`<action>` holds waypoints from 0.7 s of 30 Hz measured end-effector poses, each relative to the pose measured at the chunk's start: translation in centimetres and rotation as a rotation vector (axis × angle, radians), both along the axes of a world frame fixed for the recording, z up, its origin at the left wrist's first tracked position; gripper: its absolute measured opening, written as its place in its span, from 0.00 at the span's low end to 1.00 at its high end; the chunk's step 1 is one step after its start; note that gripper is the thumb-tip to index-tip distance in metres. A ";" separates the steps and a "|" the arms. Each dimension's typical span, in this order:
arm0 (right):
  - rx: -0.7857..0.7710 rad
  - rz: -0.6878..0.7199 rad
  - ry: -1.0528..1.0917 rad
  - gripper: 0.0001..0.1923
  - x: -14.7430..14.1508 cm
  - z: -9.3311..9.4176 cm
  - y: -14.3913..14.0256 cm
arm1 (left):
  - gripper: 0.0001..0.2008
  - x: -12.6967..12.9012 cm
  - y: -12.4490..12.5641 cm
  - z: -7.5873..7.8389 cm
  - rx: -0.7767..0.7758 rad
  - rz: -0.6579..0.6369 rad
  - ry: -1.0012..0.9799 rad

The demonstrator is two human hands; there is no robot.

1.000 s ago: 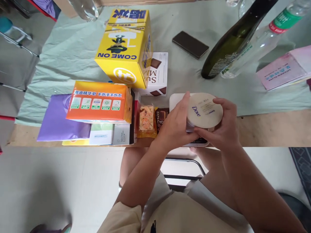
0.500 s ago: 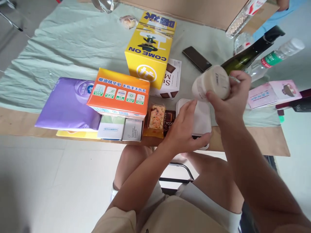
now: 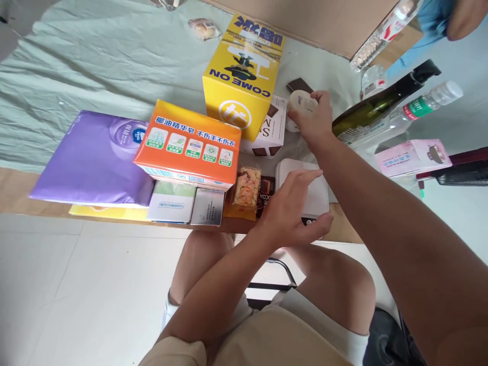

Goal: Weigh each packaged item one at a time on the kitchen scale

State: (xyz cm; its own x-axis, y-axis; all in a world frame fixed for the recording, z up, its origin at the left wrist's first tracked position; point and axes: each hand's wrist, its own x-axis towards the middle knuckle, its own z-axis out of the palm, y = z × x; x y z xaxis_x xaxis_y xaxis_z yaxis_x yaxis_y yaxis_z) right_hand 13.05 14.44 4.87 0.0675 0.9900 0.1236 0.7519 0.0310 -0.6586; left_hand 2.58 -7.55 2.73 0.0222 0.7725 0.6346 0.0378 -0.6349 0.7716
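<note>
My right hand (image 3: 315, 118) grips a cream-coloured lidded jar (image 3: 301, 103), beside the white chocolate box (image 3: 275, 127). Behind the jar, a dark phone (image 3: 298, 84) is partly covered. With fingers apart, my left hand (image 3: 292, 208) hovers at the near edge over a white kitchen scale (image 3: 314, 189), which it partly hides. Left of that hand are a dark cocoa packet (image 3: 266, 194) and a wrapped nutty snack bar (image 3: 247, 188). An orange soap pack (image 3: 188, 145) rests on small boxes, and the tall yellow carton (image 3: 240, 76) stands behind it.
A purple pack (image 3: 95, 160) lies at the left. On the right are a green pump bottle (image 3: 381, 104), a clear plastic bottle (image 3: 412, 113) and a pink box (image 3: 414, 156). A small wrapped pastry (image 3: 205, 29) sits at the back. Another person's arm (image 3: 467, 19) shows at top right.
My right hand has carried the jar away from me and leftward, from above the scale's far right to beside the chocolate box. My left hand stays near the scale. The view has shifted slightly.
</note>
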 end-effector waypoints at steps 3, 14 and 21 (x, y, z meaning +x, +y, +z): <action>-0.010 -0.052 0.004 0.34 -0.8 0.4 0.2 | 0.30 0.0 0.1 0.0 -0.022 -0.027 -0.001; 0.342 -0.086 0.214 0.25 6.6 1.1 -8.6 | 0.30 -0.7 0.1 0.0 -0.057 -0.077 -0.015; 0.327 -0.082 0.195 0.33 12.2 1.8 -7.2 | 0.30 -0.2 -0.5 0.6 -0.424 -0.271 -0.165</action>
State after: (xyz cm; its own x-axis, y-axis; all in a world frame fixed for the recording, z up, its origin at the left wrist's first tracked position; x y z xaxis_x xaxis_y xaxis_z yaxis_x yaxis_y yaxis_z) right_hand 25.25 7.23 6.67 0.1985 0.8908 0.4088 0.6219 0.2079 -0.7550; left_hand 2.37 -8.04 3.34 0.1827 0.9425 0.2799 -0.2280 -0.2364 0.9445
